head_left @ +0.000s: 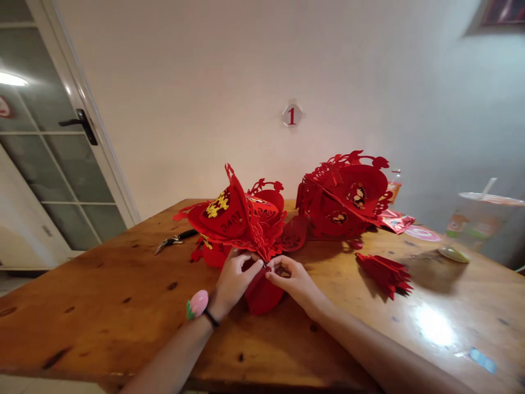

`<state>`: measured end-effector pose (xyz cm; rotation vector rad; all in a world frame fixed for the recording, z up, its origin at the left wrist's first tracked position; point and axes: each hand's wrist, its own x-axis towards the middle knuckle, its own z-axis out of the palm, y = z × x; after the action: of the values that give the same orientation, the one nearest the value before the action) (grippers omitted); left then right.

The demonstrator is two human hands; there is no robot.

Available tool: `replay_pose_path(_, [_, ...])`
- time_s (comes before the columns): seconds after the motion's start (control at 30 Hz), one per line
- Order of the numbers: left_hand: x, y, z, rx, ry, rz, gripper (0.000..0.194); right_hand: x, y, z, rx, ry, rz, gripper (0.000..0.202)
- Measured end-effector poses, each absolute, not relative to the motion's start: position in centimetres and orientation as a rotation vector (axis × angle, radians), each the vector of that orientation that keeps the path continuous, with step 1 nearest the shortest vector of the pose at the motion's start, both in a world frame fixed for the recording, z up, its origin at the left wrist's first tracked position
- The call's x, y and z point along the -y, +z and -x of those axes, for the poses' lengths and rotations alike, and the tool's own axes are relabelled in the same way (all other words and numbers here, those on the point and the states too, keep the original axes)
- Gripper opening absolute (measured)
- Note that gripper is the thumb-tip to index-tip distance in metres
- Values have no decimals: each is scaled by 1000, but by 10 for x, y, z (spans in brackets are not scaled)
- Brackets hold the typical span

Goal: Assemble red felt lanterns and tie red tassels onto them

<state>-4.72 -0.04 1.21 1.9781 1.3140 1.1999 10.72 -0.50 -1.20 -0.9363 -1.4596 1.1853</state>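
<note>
A red lantern [233, 219] of cut felt panels with gold decoration and "love" lettering lies on the wooden table, in front of me. My left hand [240, 273] pinches the near tip of the lantern, where its panels meet. Right beside it, my right hand [291, 274] has thumb and fingers closed on the same joint. Something small and shiny shows between the fingertips, too small to make out. A rounded red panel [264, 293] hangs below the hands toward the table's front.
Another red lantern [344, 200] stands at the back right. Nearer are a bundle of red strips [385, 275], a red packet [396, 220] and a plastic cup with a straw [476, 221]. Black-handled pliers [175, 241] lie on the left of the table [102, 306].
</note>
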Motion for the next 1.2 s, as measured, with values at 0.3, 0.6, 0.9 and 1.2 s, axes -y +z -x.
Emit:
replay_pose_path(0.3, [-4, 12, 41, -1184, 1174, -1780, 20, 7, -16, -108, 1508, 1039, 908, 19])
replay_pose_path(0.6, [-2, 8, 40, -1173, 1139, -1633, 27, 12, 2, -126, 1623, 1154, 952, 20])
replay_pose_path(0.9, [-2, 5, 39, -1086, 1124, -1640, 27, 5, -3, -125, 1126, 1758, 894, 31])
replay_pose_path(1.2, [-1, 2, 38, -1108, 1114, -1722, 24, 9, -2, -125, 1118, 1663, 924, 27])
